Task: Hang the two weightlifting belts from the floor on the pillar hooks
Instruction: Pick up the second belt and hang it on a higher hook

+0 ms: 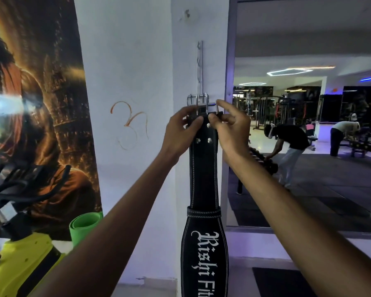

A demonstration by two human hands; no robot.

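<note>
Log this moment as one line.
belt: buckle at hook rail | left hand: gripping belt top | right hand: pinching buckle | pillar

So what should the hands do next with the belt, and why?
Probably ease both hands off slowly. The left hand and right hand grip the black belt just under its buckle, which sits at the hook rail; the belt already hangs straight.

white pillar | wall mural | mirror | ceiling lights
</note>
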